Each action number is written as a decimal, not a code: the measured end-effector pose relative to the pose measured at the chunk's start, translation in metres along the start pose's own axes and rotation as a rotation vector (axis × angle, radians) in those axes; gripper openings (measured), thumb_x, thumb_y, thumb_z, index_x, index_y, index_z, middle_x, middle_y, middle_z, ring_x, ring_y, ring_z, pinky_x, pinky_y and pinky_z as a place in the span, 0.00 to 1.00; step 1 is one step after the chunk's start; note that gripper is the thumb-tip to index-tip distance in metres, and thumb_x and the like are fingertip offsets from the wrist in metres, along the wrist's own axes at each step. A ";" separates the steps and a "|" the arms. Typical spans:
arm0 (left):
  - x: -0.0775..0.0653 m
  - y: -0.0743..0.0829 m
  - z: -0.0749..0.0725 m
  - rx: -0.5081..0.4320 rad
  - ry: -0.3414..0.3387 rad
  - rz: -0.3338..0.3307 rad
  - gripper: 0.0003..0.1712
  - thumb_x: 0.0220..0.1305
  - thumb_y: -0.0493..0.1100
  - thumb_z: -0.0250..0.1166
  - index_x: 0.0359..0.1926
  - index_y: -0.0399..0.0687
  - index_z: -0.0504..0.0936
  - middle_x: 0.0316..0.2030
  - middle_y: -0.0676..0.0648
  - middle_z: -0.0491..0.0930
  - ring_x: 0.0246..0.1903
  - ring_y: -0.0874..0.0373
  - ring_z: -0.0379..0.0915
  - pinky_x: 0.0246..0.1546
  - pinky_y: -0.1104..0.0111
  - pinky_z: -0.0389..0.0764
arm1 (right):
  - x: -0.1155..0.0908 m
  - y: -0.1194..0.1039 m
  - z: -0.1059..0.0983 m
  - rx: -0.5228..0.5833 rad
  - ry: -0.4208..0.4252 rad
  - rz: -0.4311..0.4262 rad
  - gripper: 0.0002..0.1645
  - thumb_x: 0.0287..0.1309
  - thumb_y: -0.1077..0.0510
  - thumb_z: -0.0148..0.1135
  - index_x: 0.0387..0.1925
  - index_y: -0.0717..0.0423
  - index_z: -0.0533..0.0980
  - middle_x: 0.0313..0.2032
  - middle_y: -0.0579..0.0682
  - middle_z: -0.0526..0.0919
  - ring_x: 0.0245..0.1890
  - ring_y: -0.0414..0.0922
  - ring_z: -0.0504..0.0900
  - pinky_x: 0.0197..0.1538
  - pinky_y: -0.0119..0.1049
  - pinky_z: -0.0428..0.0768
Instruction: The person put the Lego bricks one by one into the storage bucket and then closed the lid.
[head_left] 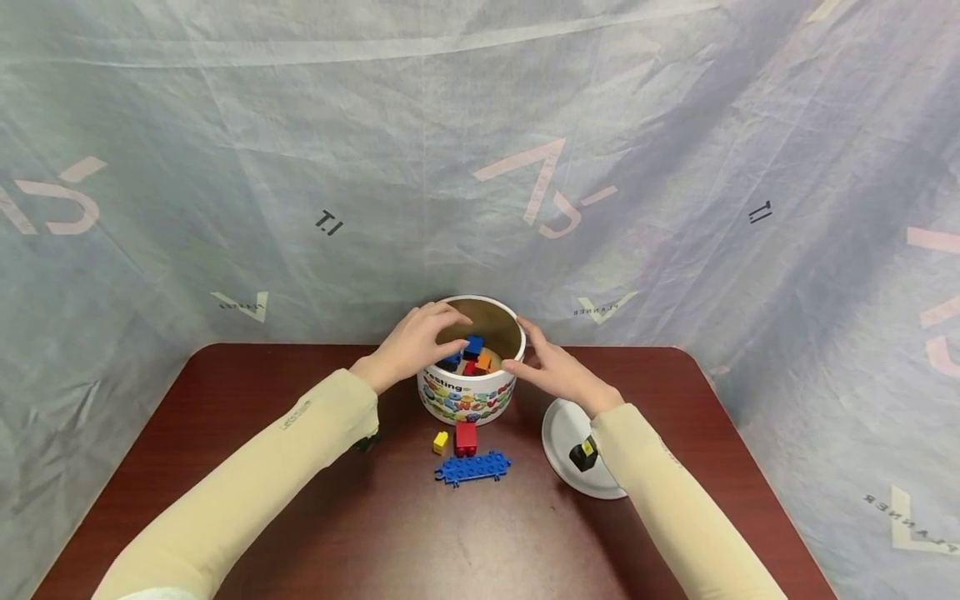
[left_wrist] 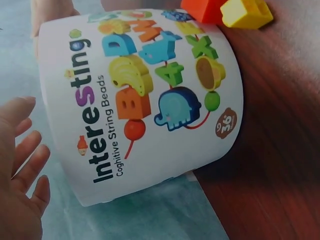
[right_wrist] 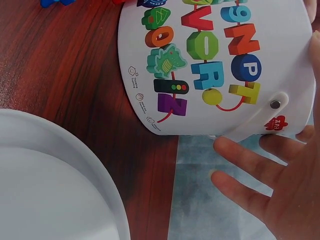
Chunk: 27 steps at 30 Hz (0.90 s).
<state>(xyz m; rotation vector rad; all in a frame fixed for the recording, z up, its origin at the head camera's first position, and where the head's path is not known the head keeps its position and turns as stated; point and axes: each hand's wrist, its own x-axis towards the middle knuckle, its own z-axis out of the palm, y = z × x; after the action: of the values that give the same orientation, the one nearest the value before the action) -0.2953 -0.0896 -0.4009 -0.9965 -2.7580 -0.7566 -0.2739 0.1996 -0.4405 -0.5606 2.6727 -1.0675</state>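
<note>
A white round bucket (head_left: pixel 467 398) printed with colourful letters and the word "Interesting" (left_wrist: pixel 87 115) stands upright, lidless, at the back of the table. Inside lie several bricks, among them a blue brick (head_left: pixel 473 345) and an orange brick (head_left: pixel 483 362). My left hand (head_left: pixel 412 343) hovers at the bucket's left rim, thumb and fingers apart and reaching over the opening; nothing shows between them. On the other side, my right hand (head_left: pixel 558 371) has its thumb at the rim and its spread fingers (right_wrist: pixel 250 162) along the outer wall, near the handle's pivot (right_wrist: pixel 275 104).
In front of the bucket lie a red brick (head_left: pixel 465 438), a small yellow brick (head_left: pixel 440 442) and a blue wheel-base plate (head_left: pixel 474 468). A white round lid (head_left: pixel 558 433) rests below my right forearm. Grey cloth (head_left: pixel 375 167) hangs behind the brown table (head_left: pixel 420 542).
</note>
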 end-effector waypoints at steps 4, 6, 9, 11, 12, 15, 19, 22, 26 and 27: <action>-0.012 0.003 -0.004 -0.045 0.034 0.027 0.21 0.71 0.49 0.70 0.59 0.46 0.85 0.58 0.45 0.82 0.57 0.47 0.76 0.64 0.47 0.73 | 0.000 0.000 0.000 -0.003 -0.003 0.005 0.60 0.67 0.27 0.59 0.85 0.38 0.38 0.69 0.56 0.73 0.56 0.50 0.84 0.61 0.55 0.81; -0.019 0.005 -0.004 -0.067 0.053 0.038 0.20 0.70 0.49 0.71 0.58 0.46 0.86 0.55 0.46 0.83 0.53 0.48 0.78 0.59 0.51 0.78 | 0.000 0.000 0.000 -0.005 -0.006 0.005 0.60 0.67 0.27 0.59 0.85 0.39 0.38 0.69 0.58 0.74 0.57 0.49 0.84 0.62 0.56 0.80; -0.030 0.007 -0.004 -0.100 0.080 0.056 0.19 0.69 0.47 0.72 0.57 0.47 0.86 0.51 0.47 0.83 0.45 0.52 0.79 0.49 0.57 0.83 | 0.000 0.000 -0.001 -0.002 -0.007 0.004 0.60 0.67 0.28 0.60 0.85 0.41 0.39 0.70 0.60 0.73 0.57 0.50 0.84 0.62 0.56 0.80; -0.037 0.009 -0.005 -0.122 0.088 0.067 0.18 0.67 0.46 0.73 0.56 0.47 0.87 0.48 0.49 0.83 0.41 0.54 0.77 0.44 0.61 0.84 | -0.001 -0.001 -0.001 0.006 -0.005 0.005 0.60 0.67 0.28 0.61 0.85 0.41 0.39 0.70 0.61 0.73 0.57 0.51 0.84 0.62 0.56 0.80; -0.040 0.010 -0.005 -0.127 0.090 0.077 0.18 0.67 0.45 0.74 0.56 0.47 0.87 0.48 0.50 0.83 0.39 0.55 0.76 0.42 0.62 0.84 | -0.001 -0.001 -0.001 0.010 -0.004 0.004 0.60 0.67 0.29 0.61 0.85 0.42 0.39 0.70 0.61 0.72 0.57 0.51 0.84 0.62 0.56 0.80; -0.050 0.010 -0.004 -0.120 0.080 0.085 0.19 0.66 0.45 0.74 0.57 0.49 0.87 0.46 0.52 0.84 0.37 0.57 0.75 0.38 0.66 0.83 | -0.001 -0.001 0.000 0.021 -0.006 -0.001 0.60 0.68 0.30 0.61 0.85 0.42 0.38 0.71 0.62 0.71 0.57 0.51 0.84 0.62 0.56 0.80; -0.059 0.009 -0.002 -0.119 0.065 0.083 0.20 0.66 0.46 0.75 0.58 0.50 0.86 0.47 0.52 0.83 0.37 0.55 0.79 0.36 0.67 0.84 | -0.001 0.000 0.001 0.031 0.002 -0.012 0.60 0.68 0.31 0.61 0.85 0.42 0.38 0.71 0.62 0.71 0.57 0.51 0.84 0.62 0.56 0.80; -0.066 0.009 0.000 -0.139 0.062 0.090 0.19 0.65 0.44 0.76 0.56 0.49 0.86 0.47 0.50 0.83 0.39 0.53 0.82 0.38 0.64 0.87 | 0.000 0.000 0.002 0.042 0.008 -0.023 0.60 0.68 0.31 0.62 0.85 0.42 0.38 0.71 0.62 0.71 0.58 0.51 0.83 0.62 0.56 0.80; -0.076 0.010 0.003 -0.147 0.045 0.113 0.19 0.63 0.42 0.77 0.55 0.49 0.87 0.46 0.48 0.83 0.39 0.56 0.80 0.38 0.62 0.87 | 0.000 0.001 0.002 0.026 0.017 -0.031 0.61 0.68 0.30 0.61 0.85 0.43 0.38 0.74 0.59 0.66 0.60 0.52 0.82 0.63 0.56 0.79; -0.078 0.010 0.005 -0.148 0.034 0.115 0.19 0.63 0.43 0.77 0.55 0.49 0.87 0.46 0.47 0.83 0.39 0.57 0.79 0.38 0.63 0.86 | -0.001 0.001 0.002 0.013 0.024 -0.033 0.61 0.68 0.29 0.61 0.85 0.44 0.38 0.76 0.58 0.63 0.62 0.53 0.80 0.65 0.56 0.78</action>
<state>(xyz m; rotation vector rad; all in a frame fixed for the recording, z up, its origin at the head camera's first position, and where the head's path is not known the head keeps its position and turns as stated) -0.2282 -0.1251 -0.4215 -1.1466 -2.6209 -0.9603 -0.2729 0.1991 -0.4428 -0.5948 2.6838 -1.1061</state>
